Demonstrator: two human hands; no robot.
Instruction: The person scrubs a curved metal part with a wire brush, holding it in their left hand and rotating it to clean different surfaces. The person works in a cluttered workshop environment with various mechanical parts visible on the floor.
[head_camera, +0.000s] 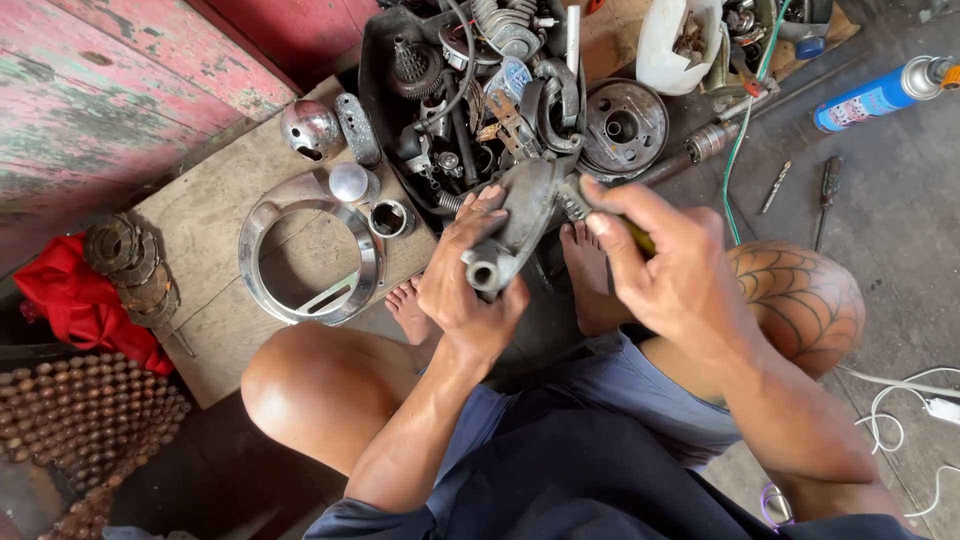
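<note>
The left hand (462, 285) is curled tight around a grey metal casting (522, 215), fingers wrapped over its lower end, where a short tube sticks out toward the camera. The casting sits at the middle of the view, held in the air above the person's bare feet (585, 270).

The right hand (665, 270) is at 3 o'clock from the casting. Its fingers are pressed together around a tool (610, 215) with a yellowish handle, the thumb and forefinger pinching near the tip, which touches the casting's upper right side. It looks like a screwdriver, though the hand hides most of it.

At 12 o'clock from the hands stands a black tray (375, 80) packed with gears, springs and other greasy parts. Just right of it lies a round drum plate (623, 125). At 9 o'clock, on a wooden board (205, 215), lies a chrome ring (300, 260), with a chrome dome (310, 128) and 2 small metal cups (372, 200) near it. Farther out at 9 o'clock a stack of sprockets (130, 270) rests beside a red cloth (70, 300).

At 2 o'clock a blue spray can (875, 97) lies on the concrete floor (900, 200), and a screwdriver (826, 190) and a drill bit (775, 185) lie well apart from the hands. A green cable (740, 150) runs past the tattooed right knee (800, 295).
</note>
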